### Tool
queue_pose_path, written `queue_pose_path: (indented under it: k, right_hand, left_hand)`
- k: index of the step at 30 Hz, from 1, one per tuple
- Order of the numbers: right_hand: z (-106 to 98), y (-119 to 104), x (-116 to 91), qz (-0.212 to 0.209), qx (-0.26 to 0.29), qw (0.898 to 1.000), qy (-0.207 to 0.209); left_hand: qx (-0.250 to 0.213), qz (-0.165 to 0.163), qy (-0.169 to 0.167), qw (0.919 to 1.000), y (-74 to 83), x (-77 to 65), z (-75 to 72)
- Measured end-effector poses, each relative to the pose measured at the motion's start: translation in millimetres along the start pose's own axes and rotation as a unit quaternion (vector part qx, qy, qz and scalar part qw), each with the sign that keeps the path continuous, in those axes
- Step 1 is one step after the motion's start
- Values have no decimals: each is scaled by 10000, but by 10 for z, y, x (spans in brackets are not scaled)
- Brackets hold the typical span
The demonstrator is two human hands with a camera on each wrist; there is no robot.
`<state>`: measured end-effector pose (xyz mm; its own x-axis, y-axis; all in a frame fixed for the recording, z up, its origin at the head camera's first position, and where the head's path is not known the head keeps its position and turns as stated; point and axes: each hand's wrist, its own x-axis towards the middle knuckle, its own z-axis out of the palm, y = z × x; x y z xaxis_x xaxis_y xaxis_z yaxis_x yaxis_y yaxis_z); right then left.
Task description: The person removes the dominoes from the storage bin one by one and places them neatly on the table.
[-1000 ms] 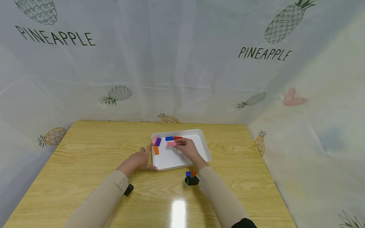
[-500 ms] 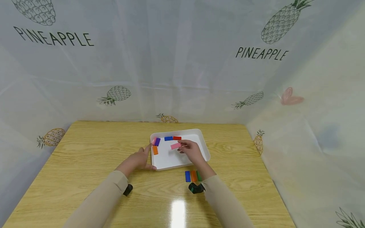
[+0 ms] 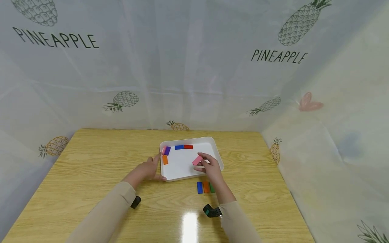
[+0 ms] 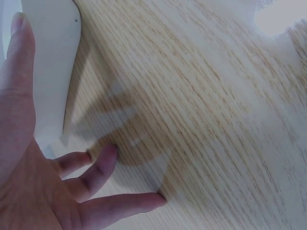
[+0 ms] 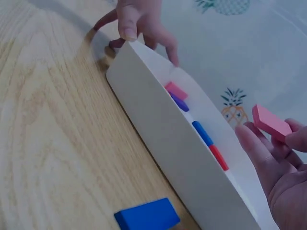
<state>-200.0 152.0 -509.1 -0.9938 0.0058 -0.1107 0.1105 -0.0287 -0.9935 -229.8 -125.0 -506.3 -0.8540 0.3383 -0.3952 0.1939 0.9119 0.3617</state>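
Observation:
Over the right part of a white tray (image 3: pixel 179 171), my right hand (image 3: pixel 212 168) pinches a pink block (image 3: pixel 197 160); the right wrist view shows this pink block (image 5: pixel 271 123) between thumb and fingers, above the tray. My left hand (image 3: pixel 147 169) lies spread along the tray's left side, its thumb at the near corner and a finger at the left rim. Other left fingers touch the table in the left wrist view. Inside the tray, a second pink block (image 3: pixel 164 150) leans beside a purple block (image 3: pixel 168 151). An orange block (image 3: pixel 165 159), a blue block (image 3: pixel 179 147) and a red block (image 3: pixel 188 147) lie there too.
On the wooden table (image 3: pixel 121 148), in front of the tray, a blue block (image 3: pixel 199 187), an orange block (image 3: pixel 206 187) and a partly hidden green block (image 3: pixel 212 187) stand in a row. A pineapple-print curtain (image 3: pixel 194 67) hangs behind the table.
My right hand has drawn back to the right and nearer, turning the pink block it holds. The row of blocks before the tray has come into fuller view. My left hand stays put.

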Motion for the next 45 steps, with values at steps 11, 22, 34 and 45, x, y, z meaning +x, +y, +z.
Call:
queue_pose_path:
  k: [11, 22, 34, 45]
  right_hand:
    - [-225, 72, -154, 8, 538, 9981, 297]
    - [-480, 71, -262, 21, 372, 9975, 605]
    - [-717, 61, -392, 3, 142, 9975, 691]
    - [-941, 223, -485, 27, -197, 9989, 421]
  left_hand:
    - [9, 100, 57, 9999, -21, -33, -22]
    - [27, 59, 42, 10000, -14, -37, -35]
    - [28, -10, 61, 10000, 8, -32, -41]
    - [24, 15, 16, 10000, 42, -40, -45]
